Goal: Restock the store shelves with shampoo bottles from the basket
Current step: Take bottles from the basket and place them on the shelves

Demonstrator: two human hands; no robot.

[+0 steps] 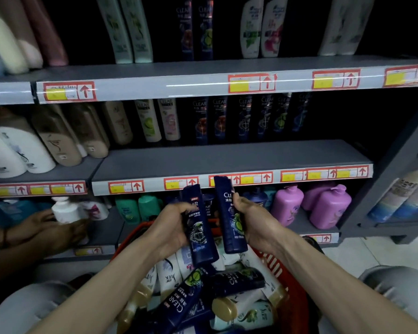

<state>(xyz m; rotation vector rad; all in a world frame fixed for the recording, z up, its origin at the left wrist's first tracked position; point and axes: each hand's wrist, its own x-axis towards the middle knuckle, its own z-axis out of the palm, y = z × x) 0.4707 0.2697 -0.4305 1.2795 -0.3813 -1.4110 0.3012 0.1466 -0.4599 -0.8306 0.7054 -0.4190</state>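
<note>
A dim store aisle fills the view: grey metal shelves [227, 157] with red and yellow price tags along their edges, rows of glossy plastic bottles standing on them. The middle shelf has a wide bare stretch in front of a row of dark Clear bottles [241, 116] set well back. Below, a red slatted plastic basket [279, 268] sits between the person's knees, heaped with bottles lying on their sides (white, gold-capped and dark blue).

Each hand has one slim, flat-sided dark blue bottle upright above the basket: the left hand [171, 227] is wrapped around the left bottle [199, 227], the right hand [251, 218] around the right bottle [231, 215].

The step looks like carrying a pair from basket to shelf. Next would be a reach up and forward to stand both, labels out, beside the matching dark row.

At far left another person's hands [46, 225] grip a white bottle [64, 210] at the lowest shelf.
</note>
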